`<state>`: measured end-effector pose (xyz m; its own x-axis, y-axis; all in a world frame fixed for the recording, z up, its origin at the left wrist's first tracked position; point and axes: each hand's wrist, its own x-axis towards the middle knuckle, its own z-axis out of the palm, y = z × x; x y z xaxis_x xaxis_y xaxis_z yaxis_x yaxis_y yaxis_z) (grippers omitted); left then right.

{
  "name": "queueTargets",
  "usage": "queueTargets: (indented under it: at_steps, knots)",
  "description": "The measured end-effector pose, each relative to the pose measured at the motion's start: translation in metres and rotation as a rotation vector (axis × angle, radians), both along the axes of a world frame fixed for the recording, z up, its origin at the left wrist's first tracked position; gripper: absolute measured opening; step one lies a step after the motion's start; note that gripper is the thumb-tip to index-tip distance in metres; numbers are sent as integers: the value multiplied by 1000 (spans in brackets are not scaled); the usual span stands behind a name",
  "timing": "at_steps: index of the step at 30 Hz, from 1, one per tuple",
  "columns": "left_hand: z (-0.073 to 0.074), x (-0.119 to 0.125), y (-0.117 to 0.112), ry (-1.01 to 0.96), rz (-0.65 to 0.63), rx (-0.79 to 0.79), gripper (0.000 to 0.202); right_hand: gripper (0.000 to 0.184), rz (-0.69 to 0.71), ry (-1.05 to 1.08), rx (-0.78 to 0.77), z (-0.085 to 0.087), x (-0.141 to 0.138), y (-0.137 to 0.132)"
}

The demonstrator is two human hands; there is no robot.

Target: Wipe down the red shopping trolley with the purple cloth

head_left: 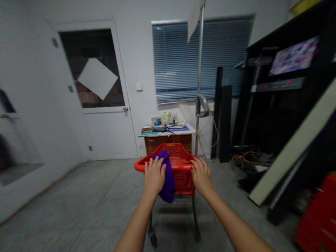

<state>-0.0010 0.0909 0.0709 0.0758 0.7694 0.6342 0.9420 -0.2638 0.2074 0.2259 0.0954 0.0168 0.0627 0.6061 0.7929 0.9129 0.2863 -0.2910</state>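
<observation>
Left hand's fingers laid over the near edge of the red cart, on the left part, right up against a purple cloth; thumb is on the cloth. Right hand's fingers bent over the right end of the same edge, thumb on the near side. Undersides hidden, so can't tell whether either set is clenched around the rim or just resting. Cloth hangs over the rim and down the near side, between the hands, closer to the left. Cart stands upright on the concrete floor, straight ahead, wheels down. Beyond it: desk by the wall, small items piled on top. Just right of the desk, a tall metal pole with a grey loop handle. Behind, window with blinds. Left of that, white door, white paper diamond on its glass. Far right: black rack with a lit screen, pale board leaning, cables on the floor.
</observation>
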Motion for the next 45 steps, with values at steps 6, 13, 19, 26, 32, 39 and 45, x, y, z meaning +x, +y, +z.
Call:
queueTargets:
  at_steps: [6,13,19,26,32,39,45]
  knots:
    - [-2,-9,5,-27,121,13,43,40,6,26,68,-6,-8,8]
    - [-13,36,-23,103,-122,88,48,41,39,31,7,2,-4,4]
    - [2,-4,-1,-52,154,-21,44,43,84,11,-29,3,-3,3]
    - [-4,42,-13,49,-4,72,42,45,73,61,15,-3,-12,7]
    - [2,7,1,31,-26,5,39,45,63,0,-13,-6,0,4]
    - [-4,-17,5,32,52,9,42,48,70,58,45,-11,-5,7]
    - [-2,40,-4,87,-158,60,42,51,44,40,30,-11,-1,4]
